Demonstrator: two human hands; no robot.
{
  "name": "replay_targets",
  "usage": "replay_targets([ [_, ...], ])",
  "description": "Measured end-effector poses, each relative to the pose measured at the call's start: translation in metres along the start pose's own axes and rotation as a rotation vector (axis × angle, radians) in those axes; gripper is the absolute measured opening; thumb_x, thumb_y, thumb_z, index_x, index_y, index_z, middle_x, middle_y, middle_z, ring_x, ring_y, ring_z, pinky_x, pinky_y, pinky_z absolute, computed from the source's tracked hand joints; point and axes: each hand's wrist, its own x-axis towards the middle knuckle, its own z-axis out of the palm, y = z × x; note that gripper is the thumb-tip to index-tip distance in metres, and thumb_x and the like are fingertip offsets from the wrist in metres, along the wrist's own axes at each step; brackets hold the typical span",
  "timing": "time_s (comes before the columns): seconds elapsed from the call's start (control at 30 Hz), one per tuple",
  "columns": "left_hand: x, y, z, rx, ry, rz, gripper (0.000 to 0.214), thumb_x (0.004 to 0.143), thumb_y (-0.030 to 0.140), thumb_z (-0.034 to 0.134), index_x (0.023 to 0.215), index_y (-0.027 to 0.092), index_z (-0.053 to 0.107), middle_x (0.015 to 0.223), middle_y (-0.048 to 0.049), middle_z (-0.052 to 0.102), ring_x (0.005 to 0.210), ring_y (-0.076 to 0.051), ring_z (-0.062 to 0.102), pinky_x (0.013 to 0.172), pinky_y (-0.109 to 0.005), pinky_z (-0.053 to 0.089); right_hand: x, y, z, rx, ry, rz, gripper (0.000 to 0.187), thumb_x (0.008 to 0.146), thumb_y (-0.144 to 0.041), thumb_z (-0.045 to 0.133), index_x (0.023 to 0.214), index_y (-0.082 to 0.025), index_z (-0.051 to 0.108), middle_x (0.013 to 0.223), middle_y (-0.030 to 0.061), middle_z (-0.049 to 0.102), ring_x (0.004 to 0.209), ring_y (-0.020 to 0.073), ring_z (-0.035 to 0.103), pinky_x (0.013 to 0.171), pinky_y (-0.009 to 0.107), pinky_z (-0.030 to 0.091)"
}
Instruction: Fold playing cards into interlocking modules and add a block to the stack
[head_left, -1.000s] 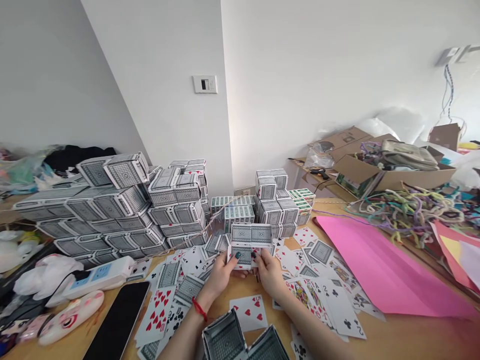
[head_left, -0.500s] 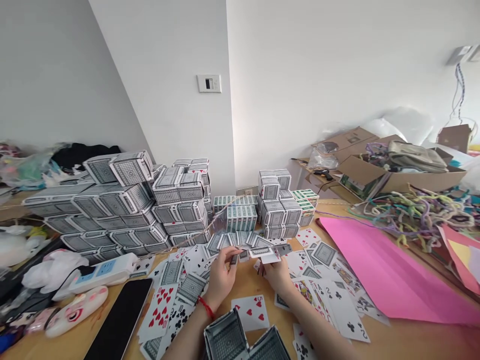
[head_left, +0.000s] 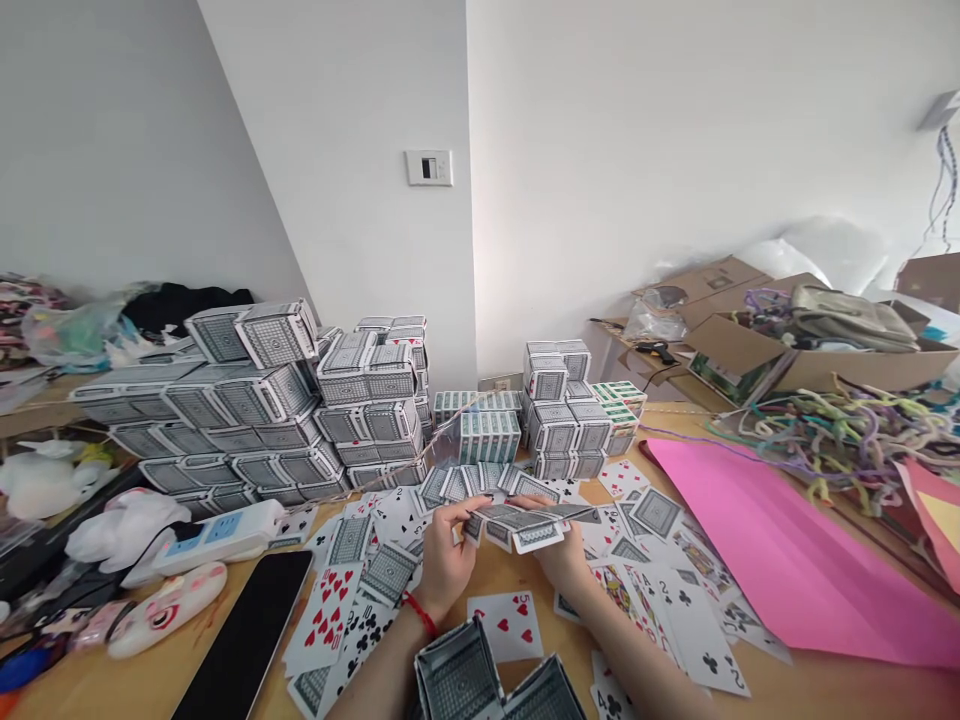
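Note:
Between my two hands is a piece of folded, joined playing cards (head_left: 517,520), grey backs facing up and edges bent down. My left hand (head_left: 448,555), with a red cord at the wrist, pinches its left end. My right hand (head_left: 561,562) grips the right side, its fingers partly hidden behind the cards. Below them a five of hearts (head_left: 510,625) lies face up on the wooden table. Nearest me stand open boxes made of folded cards (head_left: 457,672). Just beyond my hands is a curved row of folded cards (head_left: 476,480).
Stacked card blocks (head_left: 255,395) rise at the left, with another stack (head_left: 559,410) at the back centre. Loose cards (head_left: 694,625) spread on both sides. A black phone (head_left: 247,635) and power strip (head_left: 225,535) lie left; pink paper (head_left: 780,540) and a cardboard box (head_left: 847,370) right.
The held cards have turned so their grey backs show more, and my right fingers have moved behind them toward the left hand. The view has shifted slightly left.

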Motion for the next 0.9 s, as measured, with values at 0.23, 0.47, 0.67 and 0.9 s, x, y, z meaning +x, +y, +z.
replay_targets([
  [0.23, 0.0, 0.002, 0.001, -0.032, 0.023, -0.027, 0.013, 0.084, 0.014, 0.042, 0.094, 0.022, 0.039, 0.098, -0.0096, 0.065, 0.094, -0.018, 0.063, 0.08, -0.036, 0.05, 0.0, -0.012, -0.001, 0.028, -0.096, 0.034, 0.03, 0.071, -0.019, 0.039, 0.08, -0.02, 0.068, 0.062, 0.0045, 0.066, 0.053, 0.0172, 0.057, 0.049, 0.027, 0.046],
  [0.47, 0.005, 0.008, -0.001, -0.041, 0.051, -0.117, 0.004, 0.083, 0.018, 0.045, 0.086, 0.021, 0.047, 0.099, -0.0089, 0.066, 0.098, -0.019, 0.061, 0.083, -0.037, 0.049, -0.004, -0.001, 0.001, -0.153, -0.005, 0.09, 0.027, 0.07, -0.02, 0.037, 0.05, -0.02, 0.055, 0.046, 0.002, 0.056, 0.048, 0.0156, 0.053, 0.05, 0.026, 0.041],
  [0.67, 0.009, 0.009, 0.002, -0.101, 0.146, -0.341, 0.01, 0.077, 0.028, 0.054, 0.078, 0.018, 0.057, 0.086, -0.0069, 0.068, 0.08, -0.019, 0.065, 0.07, -0.03, 0.051, -0.007, 0.006, 0.007, -0.236, 0.031, 0.068, 0.022, 0.07, -0.019, 0.037, 0.057, -0.02, 0.055, 0.046, 0.0006, 0.054, 0.045, 0.0148, 0.051, 0.05, 0.025, 0.039],
  [0.9, 0.01, 0.01, 0.004, -0.156, 0.144, -0.417, 0.015, 0.074, 0.031, 0.057, 0.07, 0.017, 0.057, 0.074, -0.004, 0.066, 0.07, -0.017, 0.063, 0.067, -0.028, 0.05, -0.007, 0.003, 0.007, -0.215, 0.057, 0.084, 0.018, 0.07, -0.021, 0.038, 0.057, -0.021, 0.051, 0.049, 0.002, 0.056, 0.047, 0.0158, 0.052, 0.05, 0.025, 0.039],
])
